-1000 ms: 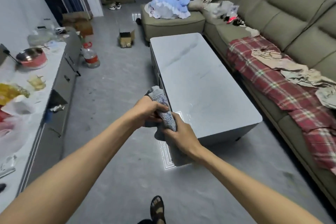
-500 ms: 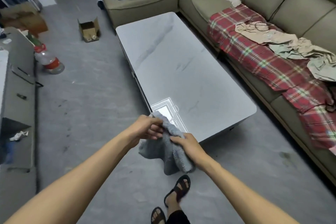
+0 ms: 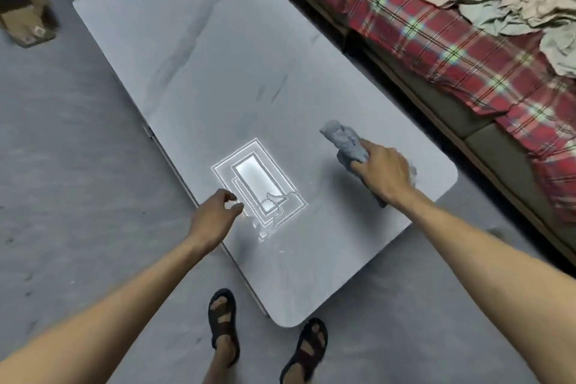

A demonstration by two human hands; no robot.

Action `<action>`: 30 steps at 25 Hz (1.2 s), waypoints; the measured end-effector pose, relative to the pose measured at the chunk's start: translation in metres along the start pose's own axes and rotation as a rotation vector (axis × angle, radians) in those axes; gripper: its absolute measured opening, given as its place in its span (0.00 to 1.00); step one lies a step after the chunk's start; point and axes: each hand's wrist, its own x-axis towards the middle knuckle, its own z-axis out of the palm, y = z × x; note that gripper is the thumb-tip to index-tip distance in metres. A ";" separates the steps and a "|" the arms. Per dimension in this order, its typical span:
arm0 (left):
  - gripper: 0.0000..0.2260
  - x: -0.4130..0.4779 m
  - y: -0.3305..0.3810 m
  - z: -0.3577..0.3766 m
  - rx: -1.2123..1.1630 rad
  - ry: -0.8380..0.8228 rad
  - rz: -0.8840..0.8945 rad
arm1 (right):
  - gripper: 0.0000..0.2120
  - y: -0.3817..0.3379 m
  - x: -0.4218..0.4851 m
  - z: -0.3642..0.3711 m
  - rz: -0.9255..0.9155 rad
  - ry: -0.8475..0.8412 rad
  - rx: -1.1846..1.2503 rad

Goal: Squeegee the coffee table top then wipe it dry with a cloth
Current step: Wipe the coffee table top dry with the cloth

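Evidently the right hand (image 3: 381, 173) grasps the bunched cloth (image 3: 343, 142) low on the coffee table top (image 3: 193, 50) near its sofa-side edge, likely for drying strokes, while the left hand (image 3: 215, 218) hovers loosely curled, empty.

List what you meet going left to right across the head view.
cardboard box → left hand at the coffee table edge → right hand gripping the grey cloth → plaid blanket

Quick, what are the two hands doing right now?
Left hand: open, fingers loosely curled, holding nothing.
Right hand: closed on the grey cloth, on the coffee table.
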 end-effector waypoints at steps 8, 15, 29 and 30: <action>0.08 0.152 -0.102 0.070 0.350 -0.016 0.277 | 0.23 0.081 0.091 0.176 -0.054 0.147 0.000; 0.05 0.158 -0.124 0.077 0.267 0.015 0.333 | 0.32 0.056 0.110 0.208 0.006 0.165 0.096; 0.16 0.133 -0.181 0.069 -0.016 0.148 0.223 | 0.26 -0.093 0.054 0.276 -0.605 -0.161 -0.029; 0.16 0.131 -0.182 0.069 -0.039 0.158 0.201 | 0.27 -0.102 0.043 0.281 -0.651 -0.191 -0.059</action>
